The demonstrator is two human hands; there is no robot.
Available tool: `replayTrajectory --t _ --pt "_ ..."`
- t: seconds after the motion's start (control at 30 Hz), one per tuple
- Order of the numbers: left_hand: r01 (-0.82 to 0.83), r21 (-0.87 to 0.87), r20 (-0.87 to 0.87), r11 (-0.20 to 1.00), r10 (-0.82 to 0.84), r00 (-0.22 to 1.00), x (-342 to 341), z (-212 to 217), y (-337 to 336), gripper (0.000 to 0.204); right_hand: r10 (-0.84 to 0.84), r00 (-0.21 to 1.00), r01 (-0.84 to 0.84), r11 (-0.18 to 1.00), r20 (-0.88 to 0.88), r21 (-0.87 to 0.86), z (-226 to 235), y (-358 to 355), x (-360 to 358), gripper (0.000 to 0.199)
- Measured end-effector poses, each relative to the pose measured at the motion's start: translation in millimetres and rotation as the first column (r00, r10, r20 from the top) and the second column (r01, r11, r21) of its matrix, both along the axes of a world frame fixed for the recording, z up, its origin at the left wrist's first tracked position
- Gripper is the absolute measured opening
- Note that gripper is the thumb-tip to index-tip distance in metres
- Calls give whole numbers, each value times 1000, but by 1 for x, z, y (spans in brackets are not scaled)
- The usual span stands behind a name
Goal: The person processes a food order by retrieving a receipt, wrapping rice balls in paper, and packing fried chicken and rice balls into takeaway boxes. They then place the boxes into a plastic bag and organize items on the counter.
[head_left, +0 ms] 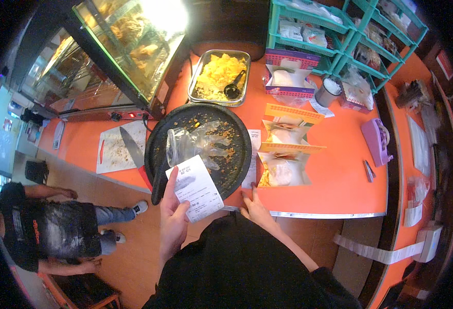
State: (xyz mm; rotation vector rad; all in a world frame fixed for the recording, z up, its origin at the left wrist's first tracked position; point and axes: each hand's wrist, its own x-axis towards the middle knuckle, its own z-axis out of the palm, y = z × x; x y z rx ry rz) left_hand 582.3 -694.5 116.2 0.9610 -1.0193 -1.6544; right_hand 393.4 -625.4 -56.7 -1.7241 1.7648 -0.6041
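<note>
While the left hand (175, 224) pinches a receipt (198, 193) at lower centre, the paper hides part of the black pan (165, 122). Whether the right hand (260, 212), fingers near the counter (339, 177) edge, grips the second slip (252, 157), I cannot tell. Glare washes out the upper-left display cabinet (109, 59). A knife (132, 147) lies left of centre.

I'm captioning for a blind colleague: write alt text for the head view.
A person's left hand holds a receipt over a dark pan containing a clear glove; the right hand is near another slip, beside open food boxes on an orange counter.
</note>
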Motion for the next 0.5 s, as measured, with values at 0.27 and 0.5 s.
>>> replayTrajectory --t 0.27,0.5 --pt "-32 6 22 999 32 999 6 1 9 78 11 998 4 972 -64 234 14 -21 3 55" --pt "-108 -72 31 992 110 993 18 -1 11 79 25 982 0 991 -188 131 7 -19 12 66"
